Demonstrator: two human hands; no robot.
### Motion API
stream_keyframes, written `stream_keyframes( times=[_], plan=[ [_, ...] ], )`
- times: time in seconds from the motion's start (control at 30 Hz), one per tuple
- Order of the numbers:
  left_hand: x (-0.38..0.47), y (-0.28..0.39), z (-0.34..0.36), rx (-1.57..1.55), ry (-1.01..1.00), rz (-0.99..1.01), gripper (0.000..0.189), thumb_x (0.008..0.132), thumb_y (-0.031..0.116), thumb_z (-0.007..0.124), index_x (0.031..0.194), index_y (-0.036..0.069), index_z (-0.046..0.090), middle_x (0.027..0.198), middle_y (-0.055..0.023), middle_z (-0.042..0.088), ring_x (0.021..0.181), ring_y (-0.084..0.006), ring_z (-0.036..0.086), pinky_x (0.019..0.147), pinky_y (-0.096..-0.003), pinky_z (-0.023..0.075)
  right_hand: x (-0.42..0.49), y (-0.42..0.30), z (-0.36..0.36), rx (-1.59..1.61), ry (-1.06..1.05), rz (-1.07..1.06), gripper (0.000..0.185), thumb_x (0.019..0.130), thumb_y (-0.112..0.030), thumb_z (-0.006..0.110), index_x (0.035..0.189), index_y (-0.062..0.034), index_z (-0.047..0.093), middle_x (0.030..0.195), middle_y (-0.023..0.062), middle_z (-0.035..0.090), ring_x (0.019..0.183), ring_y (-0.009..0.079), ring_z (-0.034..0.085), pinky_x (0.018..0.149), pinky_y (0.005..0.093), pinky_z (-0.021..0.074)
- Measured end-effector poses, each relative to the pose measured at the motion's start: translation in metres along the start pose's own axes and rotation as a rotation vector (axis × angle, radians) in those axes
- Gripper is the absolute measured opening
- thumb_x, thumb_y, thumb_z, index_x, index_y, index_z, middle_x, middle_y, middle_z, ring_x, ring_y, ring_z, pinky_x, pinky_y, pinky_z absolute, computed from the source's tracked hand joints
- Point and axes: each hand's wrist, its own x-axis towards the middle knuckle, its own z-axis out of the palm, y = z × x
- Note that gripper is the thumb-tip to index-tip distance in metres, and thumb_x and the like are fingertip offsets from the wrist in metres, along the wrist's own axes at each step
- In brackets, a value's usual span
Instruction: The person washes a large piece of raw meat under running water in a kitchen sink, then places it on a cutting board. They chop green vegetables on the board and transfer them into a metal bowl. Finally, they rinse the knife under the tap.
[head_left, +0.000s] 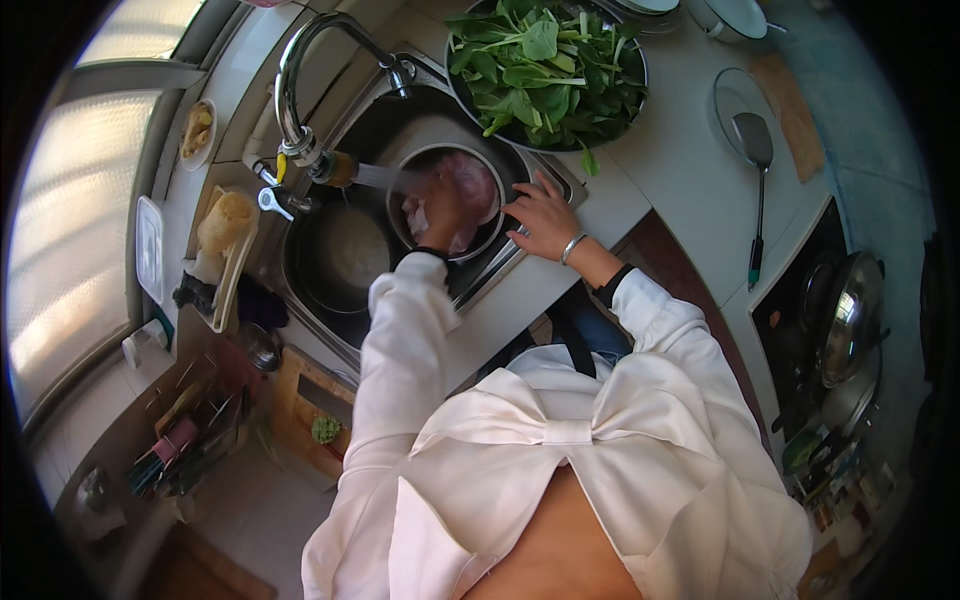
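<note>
Raw pink meat (471, 184) lies in a round metal bowl (501, 225) inside the sink (480, 281). My left hand (444, 214) is down in the bowl among the meat, blurred; its fingers are hidden, so its grip cannot be told. Water runs sideways from the faucet (337, 169) towards the bowl. My right hand (546, 217), wearing a silver bracelet, is spread at the sink's right edge, fingertips near the bowl's rim, holding nothing. A dark round pan (345, 259) with water sits left of the bowl.
A large bowl (645, 90) of leafy greens (544, 75) overhangs the sink's upper right corner. Rightward are a glass lid (724, 112), a spatula (759, 172) and a stove with a domed metal lid (851, 319). At left stand a loofah (225, 221), a cutting board (289, 405) and a utensil holder.
</note>
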Motion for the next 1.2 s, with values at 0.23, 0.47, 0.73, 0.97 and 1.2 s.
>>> stream_keyframes(
  times=[0.23,0.47,0.73,0.97,1.2],
  plan=[
    [-0.002,0.013,0.006,-0.115,-0.184,-0.117,0.055,0.087,0.024,0.054,0.136,0.009,0.035,0.105,-0.0236,0.061,0.087,-0.0416,0.061,0.074,-0.0488,0.0476,0.0,0.0,0.004,-0.005,0.022,-0.005,0.034,0.074,-0.027,0.068,0.103,-0.0111,0.065,0.102,0.0053,0.064,0.119,0.0228,0.047,0.113,0.0467,0.0172],
    [-0.023,-0.003,-0.049,-0.505,-0.106,-0.206,0.073,0.069,0.024,0.071,0.134,0.009,0.041,0.118,-0.0218,0.056,0.108,-0.0348,0.056,0.09,-0.0382,0.0454,0.0,0.002,0.003,0.002,0.023,-0.032,0.033,0.075,-0.028,0.067,0.104,-0.0111,0.065,0.103,0.0051,0.064,0.12,0.023,0.046,0.113,0.0464,0.0153],
    [-0.025,-0.029,-0.076,-1.189,-0.065,-0.279,0.069,0.068,0.012,0.074,0.129,-0.001,0.044,0.115,-0.0129,0.058,0.104,-0.0225,0.055,0.089,-0.031,0.0439,-0.001,0.004,0.006,0.009,0.019,-0.027,0.034,0.076,-0.029,0.065,0.105,-0.0111,0.066,0.103,0.0065,0.064,0.121,0.0228,0.045,0.113,0.0454,0.0129],
    [-0.035,-0.038,-0.061,-0.612,-0.041,-0.299,0.056,0.074,0.018,0.071,0.123,0.0,0.048,0.112,-0.0173,0.059,0.103,-0.0275,0.058,0.083,-0.0346,0.0481,0.0,0.003,0.005,0.034,0.044,-0.029,0.034,0.075,-0.029,0.066,0.104,-0.0113,0.066,0.101,0.0071,0.065,0.12,0.0232,0.046,0.113,0.0455,0.0133],
    [-0.029,-0.044,-0.079,0.293,-0.214,-0.017,0.04,0.075,0.027,0.067,0.104,0.002,0.054,0.103,-0.0226,0.061,0.099,-0.0404,0.058,0.079,-0.0404,0.0501,0.0,0.002,0.003,0.019,0.037,-0.027,0.034,0.075,-0.029,0.067,0.104,-0.0108,0.066,0.102,0.0071,0.065,0.12,0.0231,0.046,0.113,0.0453,0.0135]
  ],
)
